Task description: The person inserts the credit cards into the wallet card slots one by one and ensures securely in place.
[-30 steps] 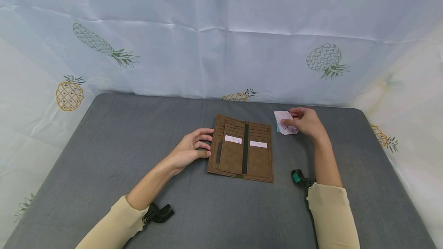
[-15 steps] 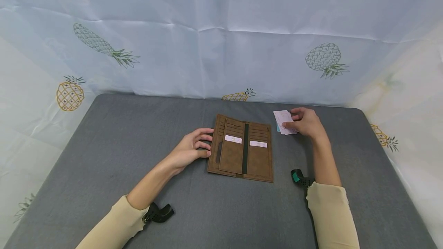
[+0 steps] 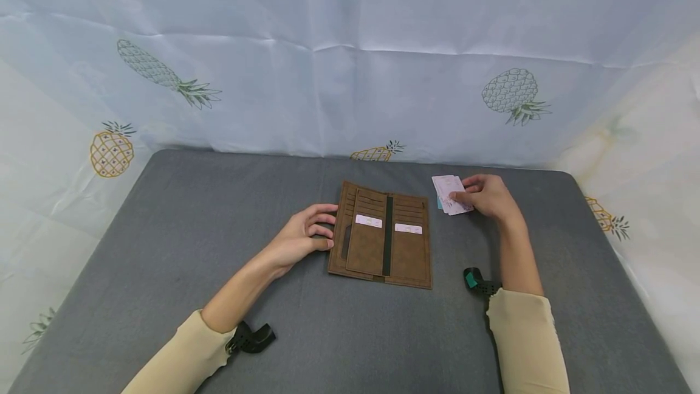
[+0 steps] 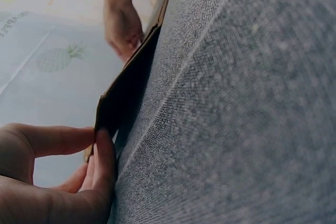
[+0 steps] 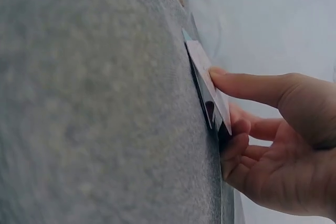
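A brown bifold wallet (image 3: 366,255) lies unfolded in the middle of the table, with a pale card (image 3: 369,221) showing in its left half and another pale card (image 3: 408,228) in its right half. At the wallet's left edge my left hand (image 3: 303,233) pinches the cover; the left wrist view has the thumb on one face and fingertips (image 4: 105,153) on the other. To the wallet's right, a small stack of pinkish cards (image 3: 445,186) rests on the table. My right hand (image 3: 489,196) pinches a top card (image 5: 202,64) by its right side, and that edge stands raised off the stack.
A grey cloth covers the table (image 3: 229,199). Behind it hangs a pale curtain (image 3: 328,96) printed with pineapples. Black wrist mounts (image 3: 254,338) sit on both forearms. A bluish card (image 3: 440,203) peeks out beneath the stack.
My right hand has shifted slightly right and toward me, and the pinched card's right side has come with it a little. The left hand and wallet have stayed in place.
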